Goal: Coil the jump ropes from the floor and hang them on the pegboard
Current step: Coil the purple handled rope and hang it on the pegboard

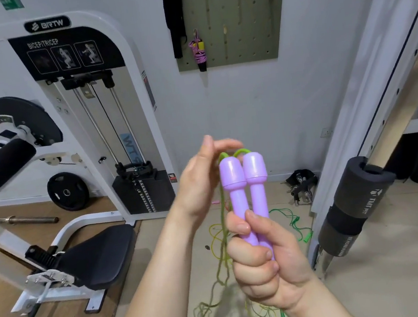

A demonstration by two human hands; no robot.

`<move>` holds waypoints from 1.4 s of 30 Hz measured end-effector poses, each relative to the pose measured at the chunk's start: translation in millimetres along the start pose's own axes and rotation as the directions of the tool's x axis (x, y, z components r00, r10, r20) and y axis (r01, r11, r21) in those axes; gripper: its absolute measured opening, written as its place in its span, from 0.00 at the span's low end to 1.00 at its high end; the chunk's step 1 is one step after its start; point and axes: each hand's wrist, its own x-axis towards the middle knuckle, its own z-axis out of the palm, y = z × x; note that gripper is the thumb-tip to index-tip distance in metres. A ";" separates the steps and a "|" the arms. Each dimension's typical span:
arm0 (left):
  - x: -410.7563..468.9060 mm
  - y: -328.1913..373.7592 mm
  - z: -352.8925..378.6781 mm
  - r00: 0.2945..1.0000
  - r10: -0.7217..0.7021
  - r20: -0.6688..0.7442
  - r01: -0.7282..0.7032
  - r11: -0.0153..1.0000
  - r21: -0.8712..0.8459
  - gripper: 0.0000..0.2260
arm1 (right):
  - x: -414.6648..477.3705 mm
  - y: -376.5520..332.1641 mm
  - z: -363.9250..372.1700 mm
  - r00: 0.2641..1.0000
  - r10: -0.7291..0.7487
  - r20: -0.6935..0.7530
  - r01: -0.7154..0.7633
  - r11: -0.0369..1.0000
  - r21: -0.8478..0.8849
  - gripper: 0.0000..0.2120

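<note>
My right hand (264, 261) grips two purple jump-rope handles (245, 190) side by side, upright, in front of me. A green rope (223, 237) comes out of their tops and hangs down to the floor. My left hand (200, 182) is just left of the handle tops, its fingertips at the green loop there. More ropes lie on the floor: a yellow one (215, 238) and a bright green one (291, 218). On the wall hangs the olive pegboard (252, 23), with a coiled pink rope (199, 51) and a black item (174, 19) on it.
A white bicep/tricep machine (89, 120) with a black seat (96, 254) fills the left. A barbell (24, 219) and a weight plate (68, 191) lie by it. A white rack post with a black foam pad (351, 207) stands right; black straps (300, 181) lie near the wall.
</note>
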 end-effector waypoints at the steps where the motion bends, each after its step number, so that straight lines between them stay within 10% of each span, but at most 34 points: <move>1: -2.0 -1.6 10.9 0.997 -0.081 -0.006 0.081 0.995 -0.053 0.21 | 1.9 0.6 -0.4 1.000 -0.004 0.008 0.004 1.000 0.005 0.07; 6: -9.3 -21.6 24.1 0.962 -0.215 -0.166 0.243 0.954 0.175 0.21 | 7.4 -9.2 -1.0 0.958 -0.090 -0.274 0.079 0.996 -0.048 0.06; 8: -16.0 -33.6 12.6 0.995 -0.094 -0.029 0.097 0.883 0.458 0.15 | 6.3 -17.1 -3.0 0.796 -0.246 -0.553 0.068 0.944 -0.323 0.07; 11: -21.1 -42.2 -3.4 0.988 -0.020 0.156 -0.114 0.591 0.799 0.08 | 5.7 -25.8 -18.4 0.519 -0.570 -0.636 -0.230 0.624 -0.747 0.10; 14: -25.4 -36.9 -3.0 0.961 0.015 0.277 -0.273 0.230 0.934 0.05 | 5.1 -36.2 -31.5 0.425 -0.769 -0.477 -0.601 0.154 -0.784 0.12; 19: -32.1 -30.9 2.7 0.956 0.138 0.259 -0.292 0.351 0.890 0.09 | 3.0 -51.8 -28.5 0.527 -0.767 -0.366 -0.829 -0.370 -0.420 0.09; 27: -31.7 -21.7 -7.9 0.880 -0.070 0.469 -0.469 0.021 0.883 0.06 | -4.5 -61.4 -3.4 0.731 -0.443 -0.518 -0.535 -0.844 -0.033 0.11; 33: -31.9 -16.4 -16.7 0.774 -0.107 0.624 -0.587 0.245 0.771 0.08 | -6.8 -65.6 14.1 0.691 -0.226 -0.686 -0.250 -0.966 0.067 0.13; 38: -26.8 0.2 -24.7 0.750 -0.332 0.573 -0.238 0.672 0.701 0.06 | -7.3 -77.7 32.2 0.655 0.064 -0.753 -0.179 -0.955 -0.237 0.03; 42: -23.5 -3.1 -33.2 0.765 -0.364 0.532 0.160 0.906 0.391 0.06 | -9.3 -90.0 33.3 0.618 0.441 -0.651 -0.596 -0.276 -0.754 0.13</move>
